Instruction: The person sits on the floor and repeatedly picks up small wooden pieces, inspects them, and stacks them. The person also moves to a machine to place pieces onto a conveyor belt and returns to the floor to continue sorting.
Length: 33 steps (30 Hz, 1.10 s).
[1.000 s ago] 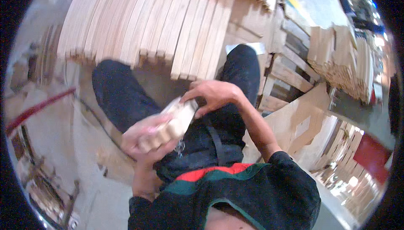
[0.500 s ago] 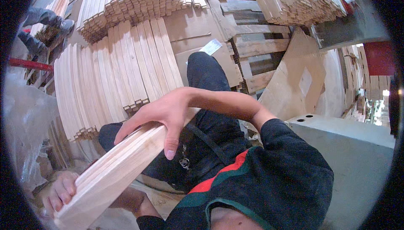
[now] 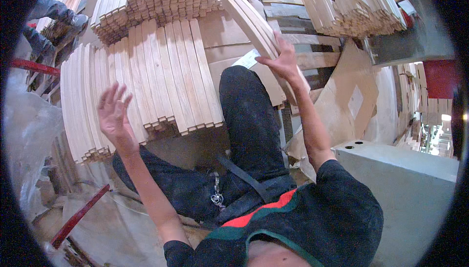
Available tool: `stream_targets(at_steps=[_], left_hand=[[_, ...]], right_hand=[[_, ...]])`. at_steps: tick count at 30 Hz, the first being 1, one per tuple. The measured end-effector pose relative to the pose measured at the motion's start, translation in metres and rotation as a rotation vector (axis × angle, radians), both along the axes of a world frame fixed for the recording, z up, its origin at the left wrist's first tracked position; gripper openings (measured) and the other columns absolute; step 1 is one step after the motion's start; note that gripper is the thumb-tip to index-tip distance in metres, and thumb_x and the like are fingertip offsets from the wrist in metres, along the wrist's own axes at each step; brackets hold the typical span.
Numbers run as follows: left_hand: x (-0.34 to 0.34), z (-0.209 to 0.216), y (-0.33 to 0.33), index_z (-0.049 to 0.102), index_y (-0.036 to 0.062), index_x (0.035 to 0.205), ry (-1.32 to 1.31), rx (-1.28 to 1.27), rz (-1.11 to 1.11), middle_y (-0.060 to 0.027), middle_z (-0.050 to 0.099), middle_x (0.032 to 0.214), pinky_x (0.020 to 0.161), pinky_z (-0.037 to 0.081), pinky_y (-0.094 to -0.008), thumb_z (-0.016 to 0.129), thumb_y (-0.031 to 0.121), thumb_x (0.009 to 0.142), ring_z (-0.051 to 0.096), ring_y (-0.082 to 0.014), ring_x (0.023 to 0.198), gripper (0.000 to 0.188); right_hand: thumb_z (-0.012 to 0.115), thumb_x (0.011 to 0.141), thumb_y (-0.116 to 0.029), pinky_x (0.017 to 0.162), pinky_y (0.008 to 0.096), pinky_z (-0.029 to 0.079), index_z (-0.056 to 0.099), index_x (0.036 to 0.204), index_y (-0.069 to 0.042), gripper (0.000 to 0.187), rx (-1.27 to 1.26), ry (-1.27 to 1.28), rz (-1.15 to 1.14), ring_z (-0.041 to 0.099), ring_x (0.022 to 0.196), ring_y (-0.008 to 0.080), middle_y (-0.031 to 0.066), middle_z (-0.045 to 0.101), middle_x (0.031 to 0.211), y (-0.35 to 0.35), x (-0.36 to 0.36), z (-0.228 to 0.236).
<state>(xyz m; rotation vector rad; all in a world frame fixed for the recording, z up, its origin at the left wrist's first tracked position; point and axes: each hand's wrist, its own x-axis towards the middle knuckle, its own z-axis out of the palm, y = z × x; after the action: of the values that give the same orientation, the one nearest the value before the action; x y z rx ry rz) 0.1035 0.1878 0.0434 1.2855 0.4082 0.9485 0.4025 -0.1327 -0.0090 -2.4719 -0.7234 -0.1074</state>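
My left hand (image 3: 115, 118) is raised with its fingers apart and nothing in it, over the near left part of a layer of pale wooden strips (image 3: 161, 71). Farther right, my right hand (image 3: 283, 63) spans a narrow bundle of wooden strips (image 3: 246, 20), thumb on one side and fingers on the other. That bundle slants from the far stack's right end down past my raised knee, to the right of the layer. Its near end is partly hidden behind my right hand and wrist.
A taller stack of strips (image 3: 161, 3) stands behind the layer. Another stack (image 3: 351, 5) is at the far right, beyond a wooden pallet (image 3: 320, 61) and cardboard (image 3: 342, 96). A grey metal box (image 3: 400, 169) stands at my right. Red bars (image 3: 80, 215) lie left; another person's legs (image 3: 53, 15) are far left.
The bundle has moved from my lap, where both hands held it, to the far right of the layer. My left hand has let go and risen; my right arm has stretched forward.
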Motion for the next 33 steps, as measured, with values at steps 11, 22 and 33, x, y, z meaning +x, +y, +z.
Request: stream_targets(at_steps=[11,22,33], left_hand=[[-0.002,-0.044,0.018,0.053,-0.0034,0.117,0.334,-0.010,0.201,-0.0152,0.065,0.101,0.078,0.054,-0.0307,0.059,0.008,0.090,0.064,-0.0176,0.086,0.029],[-0.003,-0.050,0.015,0.059,-0.0015,0.110,0.396,0.076,0.157,-0.0109,0.066,0.092,0.067,0.054,-0.0257,0.062,0.005,0.088,0.063,-0.0119,0.077,0.024],[0.002,-0.080,0.010,0.061,0.0014,0.099,0.622,0.142,0.266,-0.0075,0.065,0.083,0.062,0.050,-0.0275,0.064,0.010,0.086,0.060,-0.0131,0.068,0.016]], right_hand=[[0.071,0.071,-0.053,0.088,0.0502,0.041,0.035,0.144,-0.026,0.085,-0.384,-0.074,-0.211,0.051,0.102,0.0383,0.0210,0.053,0.116,0.003,0.004,-0.188],[0.063,0.079,-0.050,0.092,0.0490,0.039,0.036,0.140,-0.026,0.071,-0.433,-0.063,-0.230,0.043,0.114,0.0339,0.0146,0.046,0.122,0.028,0.000,-0.207],[0.073,0.074,-0.053,0.077,0.0369,0.053,0.061,0.115,-0.003,0.065,0.023,0.286,-0.169,0.067,0.088,0.0301,0.0206,0.067,0.100,0.039,0.074,-0.053]])
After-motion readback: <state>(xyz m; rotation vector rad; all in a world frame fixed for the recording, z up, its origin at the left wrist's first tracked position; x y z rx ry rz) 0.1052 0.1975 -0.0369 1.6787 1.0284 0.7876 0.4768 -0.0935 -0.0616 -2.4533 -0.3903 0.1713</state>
